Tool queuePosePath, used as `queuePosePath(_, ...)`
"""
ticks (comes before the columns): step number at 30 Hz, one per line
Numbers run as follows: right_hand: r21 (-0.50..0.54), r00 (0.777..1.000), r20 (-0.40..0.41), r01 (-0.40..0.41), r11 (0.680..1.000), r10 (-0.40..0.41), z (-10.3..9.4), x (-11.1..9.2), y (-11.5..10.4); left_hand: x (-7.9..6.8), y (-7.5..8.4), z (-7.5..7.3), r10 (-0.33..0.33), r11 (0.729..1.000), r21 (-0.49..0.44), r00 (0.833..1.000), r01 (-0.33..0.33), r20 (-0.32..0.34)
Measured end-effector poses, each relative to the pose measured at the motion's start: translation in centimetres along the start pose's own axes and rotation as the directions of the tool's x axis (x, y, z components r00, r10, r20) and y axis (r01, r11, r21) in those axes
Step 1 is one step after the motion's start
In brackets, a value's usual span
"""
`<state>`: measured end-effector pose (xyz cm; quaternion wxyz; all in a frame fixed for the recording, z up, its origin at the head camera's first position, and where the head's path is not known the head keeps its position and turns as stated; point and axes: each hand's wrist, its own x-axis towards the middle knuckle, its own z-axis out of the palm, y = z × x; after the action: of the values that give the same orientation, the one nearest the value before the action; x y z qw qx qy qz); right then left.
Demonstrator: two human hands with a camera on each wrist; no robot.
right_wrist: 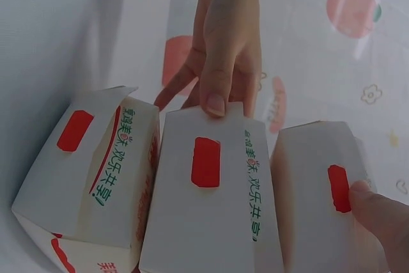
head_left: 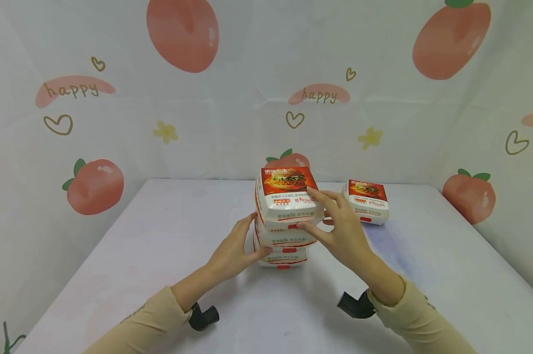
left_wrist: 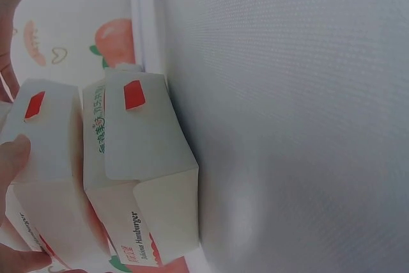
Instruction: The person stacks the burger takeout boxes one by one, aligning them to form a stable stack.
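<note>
Three white hamburger cartons with red tabs stand one above another on the table. My right hand grips the top carton at its right side, thumb on the front and fingers over the lid. That lid carries a red burger picture. Around the left side of the middle carton is my left hand, its thumb pressed on the front face. The bottom carton rests on the table, untouched. Whether the top carton bears fully on the middle one, I cannot tell; it sits slightly to the right.
Another hamburger carton stands at the back right of the white table, behind my right hand. A white backdrop with fruit prints rises along the rear and sides. Dark wrist-camera mounts stick out below both wrists.
</note>
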<state>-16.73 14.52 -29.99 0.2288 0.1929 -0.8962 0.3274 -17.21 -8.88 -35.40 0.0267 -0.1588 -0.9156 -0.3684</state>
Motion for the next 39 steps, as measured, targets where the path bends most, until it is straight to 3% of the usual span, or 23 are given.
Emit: queuePosePath(39, -0.009, 1.0, -0.012, 0.015, 1.0, -0.015, 0.09, 0.03, -0.21, 0.14, -0.08, 0.08, -0.021, 1.0, -0.01, 1.0, 0.022, 0.008)
